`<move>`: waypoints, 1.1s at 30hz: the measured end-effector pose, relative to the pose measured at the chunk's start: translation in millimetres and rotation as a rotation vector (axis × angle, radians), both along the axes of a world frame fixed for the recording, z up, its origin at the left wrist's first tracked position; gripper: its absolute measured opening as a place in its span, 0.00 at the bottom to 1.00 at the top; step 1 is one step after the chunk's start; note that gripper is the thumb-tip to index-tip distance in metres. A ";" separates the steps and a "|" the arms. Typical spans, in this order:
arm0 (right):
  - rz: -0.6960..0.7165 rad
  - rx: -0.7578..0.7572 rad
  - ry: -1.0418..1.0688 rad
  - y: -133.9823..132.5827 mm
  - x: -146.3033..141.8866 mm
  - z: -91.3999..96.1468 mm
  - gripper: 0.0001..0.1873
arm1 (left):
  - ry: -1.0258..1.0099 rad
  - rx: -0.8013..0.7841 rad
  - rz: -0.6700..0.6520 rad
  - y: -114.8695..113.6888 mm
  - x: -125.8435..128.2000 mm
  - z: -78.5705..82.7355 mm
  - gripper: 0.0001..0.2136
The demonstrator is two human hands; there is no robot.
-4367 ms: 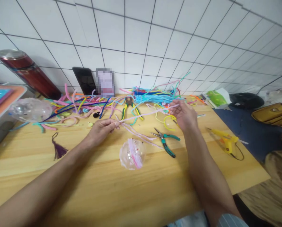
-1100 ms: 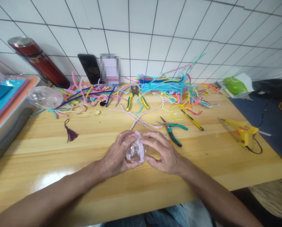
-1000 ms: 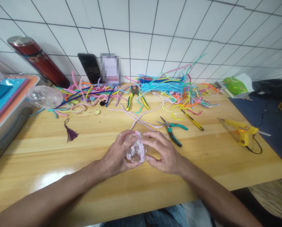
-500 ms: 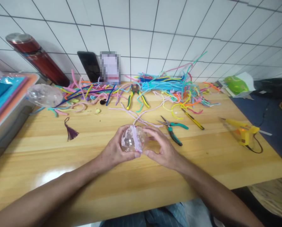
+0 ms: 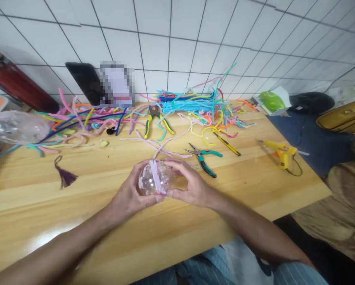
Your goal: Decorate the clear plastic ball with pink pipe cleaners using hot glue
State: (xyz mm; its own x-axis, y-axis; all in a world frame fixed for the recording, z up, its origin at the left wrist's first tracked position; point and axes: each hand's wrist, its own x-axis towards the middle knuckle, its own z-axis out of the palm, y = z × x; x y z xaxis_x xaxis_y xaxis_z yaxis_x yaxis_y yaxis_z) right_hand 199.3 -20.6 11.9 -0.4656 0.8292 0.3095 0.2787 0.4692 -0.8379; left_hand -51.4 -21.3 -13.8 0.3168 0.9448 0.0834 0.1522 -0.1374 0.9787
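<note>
Between my hands is a clear ball (image 5: pixel 148 183) with a lilac fuzzy strip (image 5: pixel 155 177) running across it. My left hand (image 5: pixel 135 189) wraps round its left side, thumb at the lower edge. My right hand (image 5: pixel 189 185) curves about the right side, its fingertips at the top and its thumb near the strip's lower end; the far fingers are partly hidden. Just beyond the ball lie several loose lilac pipe cleaners (image 5: pixel 162 148). Needle-nose pliers (image 5: pixel 206 158) with teal handles rest to the right of them.
Piled pipe cleaners (image 5: pixel 192 106) line the wall, with yellow-green pliers (image 5: pixel 155 118) among them. A utility knife (image 5: pixel 227 144) and a yellow glue gun (image 5: pixel 281 153) lie right. A purple tassel (image 5: pixel 67 177), another clear ball (image 5: pixel 18 126), a phone (image 5: pixel 86 83) and a red flask (image 5: pixel 20 81) are left.
The view has swung to the right, so everything sits further left in the picture. Both hands keep their hold on the ball, whose strip leans slightly more.
</note>
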 end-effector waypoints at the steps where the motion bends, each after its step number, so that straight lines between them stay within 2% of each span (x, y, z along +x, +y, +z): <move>1: -0.004 -0.018 0.022 0.6 0.8 -1.3 0.37 | -0.022 -0.010 0.007 0.4 1.3 0.5 0.44; 9: 0.000 -0.091 0.088 1.2 2.4 -7.0 0.34 | -0.068 -0.072 -0.014 2.0 3.0 6.4 0.46; 12: 0.004 -0.090 0.104 1.1 -0.9 -7.7 0.34 | -0.032 -0.059 0.005 0.8 -0.4 3.2 0.48; 14: 0.000 -0.102 0.108 1.5 -3.4 -9.3 0.35 | -0.006 -0.024 0.020 0.2 -2.6 -0.6 0.54; 16: -0.006 -0.107 0.101 1.9 -4.8 -9.5 0.36 | 0.040 0.005 0.044 -0.3 -4.4 -5.2 0.53; 19: -0.018 -0.077 0.033 2.8 -1.2 -1.0 0.35 | 0.144 0.064 0.088 -1.4 -7.3 -12.5 0.48; 21: -0.061 -0.036 -0.024 5.1 8.5 11.4 0.29 | 0.197 0.098 0.102 -2.1 -9.6 -17.5 0.46; 23: -0.194 0.006 -0.044 9.1 27.6 25.0 0.18 | 0.218 0.123 0.094 -2.1 -11.6 -22.0 0.46; 25: -0.425 0.018 -0.011 12.3 58.1 34.4 0.10 | 0.213 0.149 0.077 -1.4 -12.1 -24.0 0.44; 27: -0.694 0.012 0.068 10.2 99.6 36.0 0.10 | 0.207 0.180 0.062 -0.4 -10.4 -21.9 0.43; 30: -1.188 0.106 0.195 -5.5 173.3 25.5 0.11 | 0.181 0.237 0.038 0.1 -4.5 -12.2 0.42; 32: -1.588 0.215 0.126 -17.1 220.9 15.1 0.13 | 0.152 0.264 -0.006 0.7 -0.6 -6.2 0.41; 33: -1.684 0.218 0.104 -20.7 241.7 10.1 0.15 | 0.144 0.264 -0.031 1.3 0.6 -4.5 0.42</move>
